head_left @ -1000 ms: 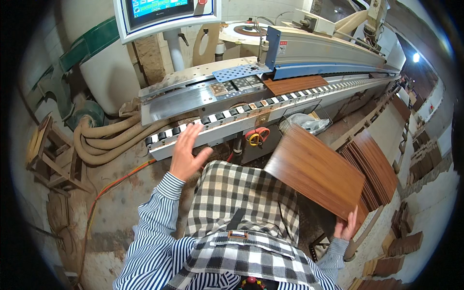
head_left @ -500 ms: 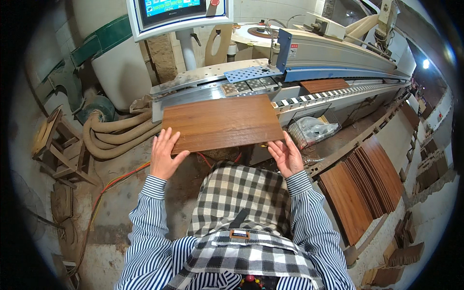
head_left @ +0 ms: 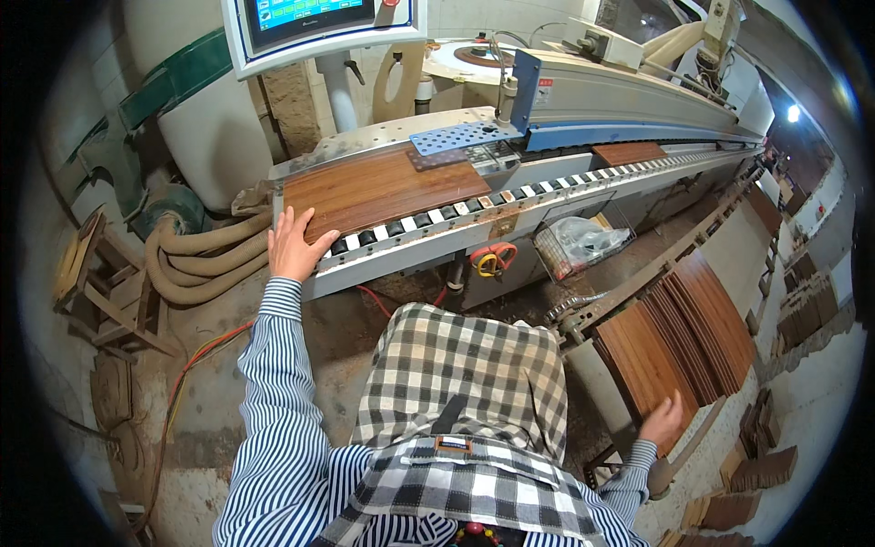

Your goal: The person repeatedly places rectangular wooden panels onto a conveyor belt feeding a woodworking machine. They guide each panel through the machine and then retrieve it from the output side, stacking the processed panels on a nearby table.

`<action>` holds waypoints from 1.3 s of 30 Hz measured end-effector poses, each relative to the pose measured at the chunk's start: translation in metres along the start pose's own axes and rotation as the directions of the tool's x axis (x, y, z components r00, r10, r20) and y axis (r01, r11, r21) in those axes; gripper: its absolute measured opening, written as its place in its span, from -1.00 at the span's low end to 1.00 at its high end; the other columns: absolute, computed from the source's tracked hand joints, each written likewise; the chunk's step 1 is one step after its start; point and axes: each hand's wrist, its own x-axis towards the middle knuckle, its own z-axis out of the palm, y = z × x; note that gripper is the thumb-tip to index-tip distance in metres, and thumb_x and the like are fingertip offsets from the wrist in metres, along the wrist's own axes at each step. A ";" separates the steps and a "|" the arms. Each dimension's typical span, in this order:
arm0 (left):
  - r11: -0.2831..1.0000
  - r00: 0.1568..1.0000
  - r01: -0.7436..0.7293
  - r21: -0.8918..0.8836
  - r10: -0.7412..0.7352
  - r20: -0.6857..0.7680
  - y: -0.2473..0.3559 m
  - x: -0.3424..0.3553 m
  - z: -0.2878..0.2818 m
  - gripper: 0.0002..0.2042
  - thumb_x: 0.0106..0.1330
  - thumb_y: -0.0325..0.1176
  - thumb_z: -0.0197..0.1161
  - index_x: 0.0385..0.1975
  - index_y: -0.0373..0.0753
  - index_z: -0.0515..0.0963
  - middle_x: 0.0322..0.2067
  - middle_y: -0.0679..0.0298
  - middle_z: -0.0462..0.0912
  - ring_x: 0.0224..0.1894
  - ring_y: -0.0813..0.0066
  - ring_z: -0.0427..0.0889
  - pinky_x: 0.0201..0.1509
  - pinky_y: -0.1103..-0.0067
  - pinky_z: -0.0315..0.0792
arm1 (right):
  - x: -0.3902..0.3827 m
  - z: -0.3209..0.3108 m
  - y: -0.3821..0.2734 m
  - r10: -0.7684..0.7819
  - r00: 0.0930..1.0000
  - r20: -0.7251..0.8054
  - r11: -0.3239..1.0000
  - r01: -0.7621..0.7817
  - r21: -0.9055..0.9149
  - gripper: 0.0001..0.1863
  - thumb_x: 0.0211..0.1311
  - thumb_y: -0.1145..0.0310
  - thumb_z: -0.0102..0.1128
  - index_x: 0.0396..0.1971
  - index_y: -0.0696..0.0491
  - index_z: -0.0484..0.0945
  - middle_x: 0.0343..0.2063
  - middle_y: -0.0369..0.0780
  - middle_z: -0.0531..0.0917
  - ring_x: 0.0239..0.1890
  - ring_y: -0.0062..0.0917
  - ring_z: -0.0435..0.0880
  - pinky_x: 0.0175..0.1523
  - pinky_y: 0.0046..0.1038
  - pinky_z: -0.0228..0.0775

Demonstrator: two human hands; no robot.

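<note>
Left of centre, the person's left hand (head_left: 296, 250) touches a wood-grain panel (head_left: 383, 190), spread, ungrasping; lower right, the right hand (head_left: 663, 424) meets stacked panels (head_left: 676, 330), grip unclear.

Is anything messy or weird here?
Yes: the orange cable trails loosely across the grimy floor, where someone might trip, and crumpled plastic bulges from the wire basket. The brown board the left hand touches looks undamaged.

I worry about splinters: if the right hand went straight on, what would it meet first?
The right hand would likely meet the brown board just ahead of it; whether they touch is unclear.
</note>
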 end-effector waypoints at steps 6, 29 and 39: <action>1.000 0.995 0.011 -0.011 -0.012 -0.099 0.005 -0.001 0.011 -0.30 0.08 0.22 0.20 0.16 -0.12 0.40 0.29 -0.06 0.14 0.33 0.11 0.14 0.36 0.26 -0.01 | -0.030 0.000 0.109 0.564 0.807 -0.176 0.692 -0.578 -0.432 -0.41 0.36 -0.01 -0.17 0.16 0.16 0.32 0.12 -0.02 0.43 0.16 -0.19 0.38 0.25 -0.23 0.19; 0.998 0.995 0.038 -0.040 -0.042 -0.090 0.004 -0.003 0.009 -0.27 0.07 0.26 0.18 0.16 -0.11 0.40 0.30 -0.06 0.12 0.33 0.06 0.14 0.35 0.25 0.04 | -0.056 -0.013 0.075 0.534 0.841 -0.088 0.671 -0.485 -0.560 -0.44 0.38 -0.05 -0.22 0.11 0.07 0.44 0.26 -0.18 0.28 0.20 -0.25 0.32 0.23 -0.22 0.21; 0.998 0.993 0.042 -0.040 -0.046 -0.105 0.000 -0.007 0.010 -0.27 0.07 0.25 0.20 0.16 -0.12 0.39 0.31 -0.08 0.10 0.33 0.02 0.12 0.34 0.24 0.04 | -0.069 -0.027 0.061 0.770 0.620 0.150 0.501 -0.734 0.459 -0.45 0.32 0.03 0.01 0.19 0.03 0.31 0.03 -0.16 0.48 -0.29 -0.37 0.54 -0.21 -0.33 0.42</action>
